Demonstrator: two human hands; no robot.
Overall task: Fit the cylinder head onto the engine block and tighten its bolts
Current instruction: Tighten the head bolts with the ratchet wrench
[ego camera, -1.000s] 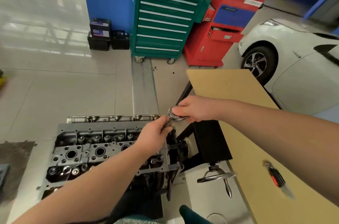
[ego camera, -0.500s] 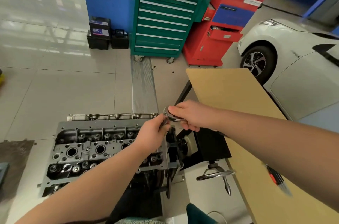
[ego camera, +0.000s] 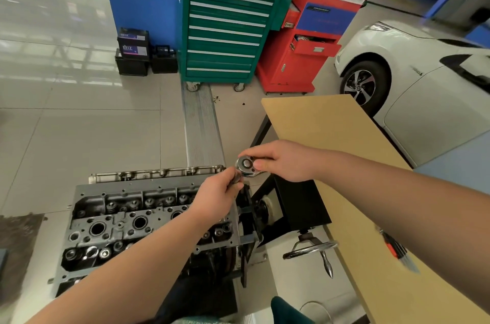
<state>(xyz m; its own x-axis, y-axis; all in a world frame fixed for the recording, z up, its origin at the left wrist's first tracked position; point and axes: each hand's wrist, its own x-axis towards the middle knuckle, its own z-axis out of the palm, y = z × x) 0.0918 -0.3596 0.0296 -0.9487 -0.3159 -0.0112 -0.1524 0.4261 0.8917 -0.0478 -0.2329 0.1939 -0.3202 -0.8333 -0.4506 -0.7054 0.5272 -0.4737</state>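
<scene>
Your right hand [ego camera: 285, 162] is wrapped around the ratchet [ego camera: 246, 164], thumb pressed beside its round head, and your left hand [ego camera: 217, 199] pinches the extension just under that head, fingers curled narrow around it. The cylinder head [ego camera: 127, 220] already sits on the engine block, directly beneath your left hand and spreading away to the left of both grips; the bolt you are working on is hidden under your left palm, so I cannot tell how far it is seated. You appear to be running down a bolt at the end of the head nearest the ratchet. Keep the extension upright over the bolt with the left hand so the socket stays square, and let the right hand do the swinging, sweeping out over the wooden bench [ego camera: 331, 132] beyond it. Snug this one, then work the others evenly rather than finishing one bolt alone.
</scene>
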